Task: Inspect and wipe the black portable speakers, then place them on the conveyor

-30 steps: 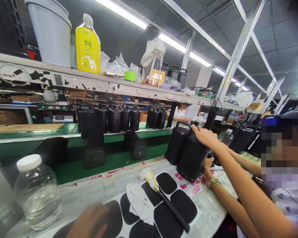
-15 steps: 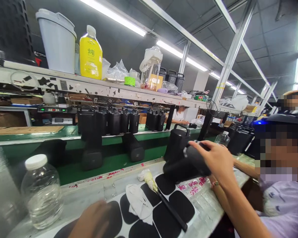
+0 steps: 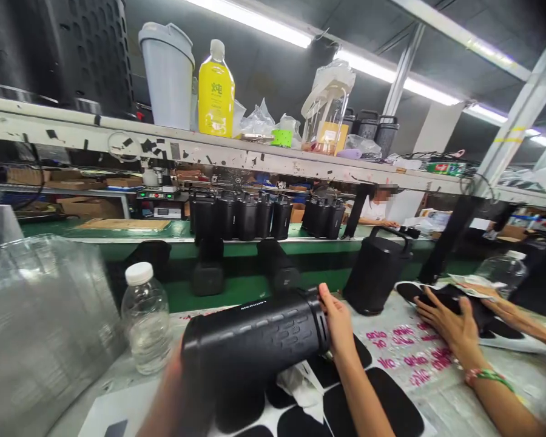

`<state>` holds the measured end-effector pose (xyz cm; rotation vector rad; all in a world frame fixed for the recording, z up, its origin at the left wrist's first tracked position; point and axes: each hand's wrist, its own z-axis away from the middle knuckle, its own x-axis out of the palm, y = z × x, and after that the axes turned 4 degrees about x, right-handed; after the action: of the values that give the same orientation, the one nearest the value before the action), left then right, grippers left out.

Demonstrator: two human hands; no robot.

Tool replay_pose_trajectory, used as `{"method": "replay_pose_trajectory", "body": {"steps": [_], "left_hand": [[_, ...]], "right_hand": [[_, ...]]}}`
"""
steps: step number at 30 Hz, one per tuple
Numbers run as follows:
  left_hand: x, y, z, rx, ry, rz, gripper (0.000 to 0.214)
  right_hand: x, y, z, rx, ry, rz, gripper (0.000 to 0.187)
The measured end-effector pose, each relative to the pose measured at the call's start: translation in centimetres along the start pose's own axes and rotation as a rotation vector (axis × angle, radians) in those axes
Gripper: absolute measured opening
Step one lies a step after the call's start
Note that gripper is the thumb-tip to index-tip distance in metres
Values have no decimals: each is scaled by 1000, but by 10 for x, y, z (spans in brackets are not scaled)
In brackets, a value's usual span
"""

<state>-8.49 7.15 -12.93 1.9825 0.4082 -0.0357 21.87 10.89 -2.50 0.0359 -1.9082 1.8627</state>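
A black portable speaker (image 3: 264,340) lies on its side in the air above the bench, with oblong dimples along its body and small light lettering on top. My right hand (image 3: 340,321) grips its right end, thumb up along the rim. My left hand (image 3: 166,388), blurred and partly hidden, holds the left end. Below the speaker are black rounded-square pads (image 3: 373,400) on a white sheet and a crumpled white tissue (image 3: 303,388). Another black speaker (image 3: 375,267) with a carry handle stands upright behind my right hand.
A clear bottle with a white cap (image 3: 145,321) stands at left beside clear plastic sheeting (image 3: 45,328). A co-worker's hands (image 3: 455,328) handle a dark piece at right. Several black speakers (image 3: 246,215) line the green ledge behind. Overhead runs a shelf (image 3: 255,155) holding bottles and cups.
My right hand has brought the speaker leftward and in front of me, and my left hand has come up to its other end. The view has turned right.
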Motion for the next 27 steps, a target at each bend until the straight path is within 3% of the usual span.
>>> {"method": "replay_pose_trajectory", "body": {"steps": [4,7,10,17,23,27], "left_hand": [[0,38,3,-625,100,580,57],[3,63,0,-801,231,742,46],[3,64,-1,-819,291,753,44],[-1,50,6,-785,66,785,66],[0,52,8,-701,10,844,66],[10,64,14,-662,-5,955,77]], "right_hand": [[0,36,-7,132,-46,75,59],[-5,40,-5,151,-86,107,59],[-8,39,-4,147,-87,129,62],[-10,38,-4,174,-57,141,66],[-7,35,1,155,-7,54,55],[-9,36,1,135,26,-47,54]]}}
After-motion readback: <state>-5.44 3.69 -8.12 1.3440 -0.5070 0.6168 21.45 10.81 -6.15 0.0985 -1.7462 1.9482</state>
